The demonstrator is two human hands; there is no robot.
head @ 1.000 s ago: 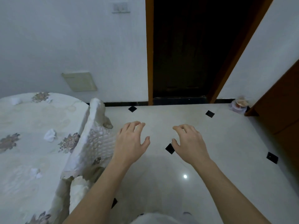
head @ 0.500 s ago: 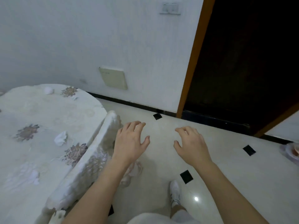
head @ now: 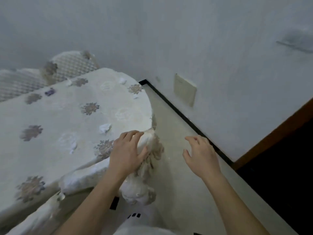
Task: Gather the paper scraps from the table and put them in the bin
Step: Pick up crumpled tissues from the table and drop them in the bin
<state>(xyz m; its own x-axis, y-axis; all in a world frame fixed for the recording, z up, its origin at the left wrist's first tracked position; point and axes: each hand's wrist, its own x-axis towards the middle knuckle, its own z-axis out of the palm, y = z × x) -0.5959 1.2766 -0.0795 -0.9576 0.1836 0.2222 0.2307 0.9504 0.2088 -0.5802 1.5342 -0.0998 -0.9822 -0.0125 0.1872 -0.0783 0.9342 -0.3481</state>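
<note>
A round table (head: 50, 116) under a white flowered cloth fills the left of the head view. Crumpled white paper scraps lie on it: one (head: 105, 128) just beyond my left hand, one (head: 72, 147) further left, one (head: 122, 80) at the far edge. A small purple scrap (head: 50, 91) lies at the back left. My left hand (head: 127, 152) hovers open over the table's near right edge and a chair back (head: 145, 168). My right hand (head: 199, 156) is open above the floor. No bin is in view.
Two chairs with quilted white covers (head: 71, 65) stand behind the table by the wall. A beige wall plate (head: 185, 89) sits low on the wall. A dark doorway with a brown frame (head: 277, 133) lies at the right. Pale tiled floor (head: 176, 184) runs between table and wall.
The view has swung left, so the table now fills the left side and the doorway has slid to the right edge. Both hands stay open and empty, the left now over the table edge.
</note>
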